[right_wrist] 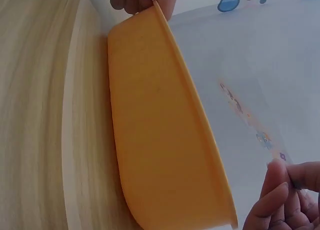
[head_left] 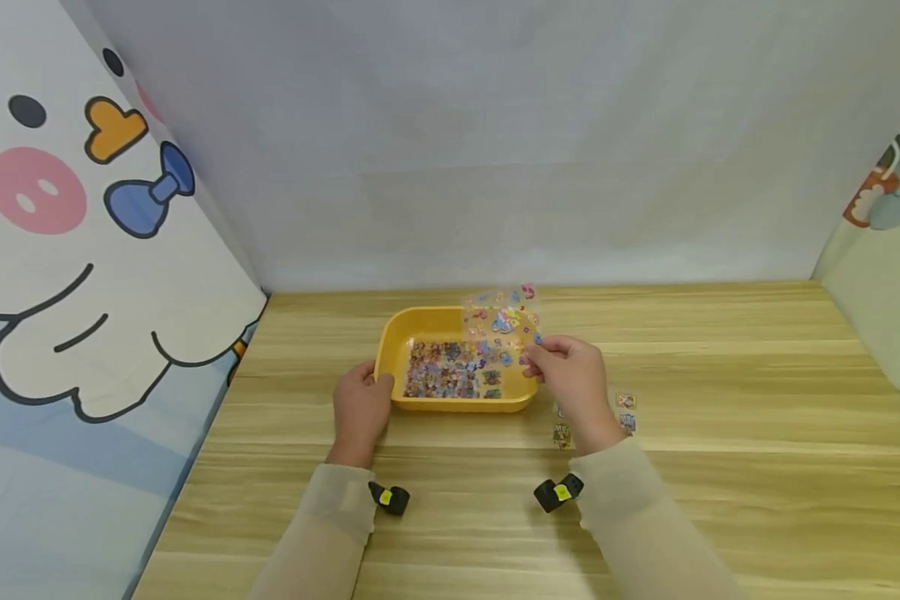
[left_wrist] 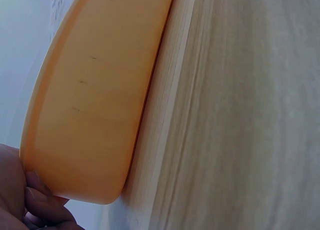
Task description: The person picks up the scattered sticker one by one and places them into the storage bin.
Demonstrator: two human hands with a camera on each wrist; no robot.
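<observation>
A shallow yellow plastic tray (head_left: 461, 405) sits on the wooden table with several sheets of colourful stickers (head_left: 442, 371) lying in it. My left hand (head_left: 362, 410) grips the tray's left end, thumb over the rim; the left wrist view shows the fingers (left_wrist: 47, 205) at the tray's corner. Above the tray's right end my right hand (head_left: 573, 379) pinches a clear sticker sheet (head_left: 501, 319) by its lower right corner. In the right wrist view that sheet (right_wrist: 250, 121) stands nearly edge-on, pinched between thumb and finger.
Small loose stickers (head_left: 562, 433) lie on the table (head_left: 720, 400) right of the tray, partly hidden by the right forearm. A pale cloth (head_left: 495, 167) hangs behind the table. Cartoon-printed cloth (head_left: 120, 275) stands at the left, another printed panel at the right.
</observation>
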